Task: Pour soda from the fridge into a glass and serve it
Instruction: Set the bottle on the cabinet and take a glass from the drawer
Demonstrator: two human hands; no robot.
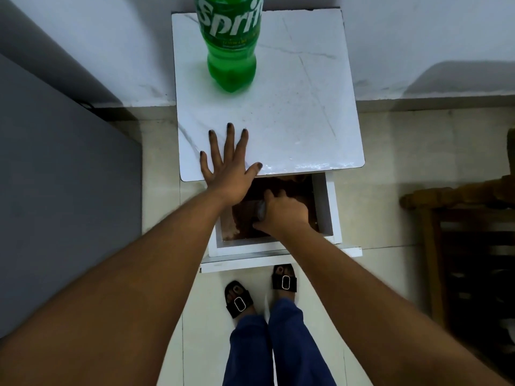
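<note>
Soda bottle [230,43] is stood upright on the white table top [292,107], well beyond the fingertips of the left hand [230,165], toward the wall; its cap is cut off by the frame edge, so whether it has been opened cannot be told.

Progress, as judged: the bottle is out of the fridge and set down, so the fetching step appears done. A glass is being got from the open drawer [326,207] below the table top. Nothing is seen to have been poured. Left to do: glass placed on the table, bottle uncapped, soda poured, glass served.

Left hand: laid flat on the near left part of the table top, fingers spread, palm down, nothing held. It seems to be used as a brace.

Right hand [281,213]: lowered into the drawer, just nearer the body than the left hand and to its right. Fingers are curled around a pale, see-through object [260,211], likely the glass, though blurred and mostly hidden by the hand. The grip is judged closed on it, not certain.

Bottle relative to the right hand: well apart, farther away and higher, on the table surface above the drawer, slightly to the left.

Drawer interior is dark brown; other contents cannot be made out.
</note>
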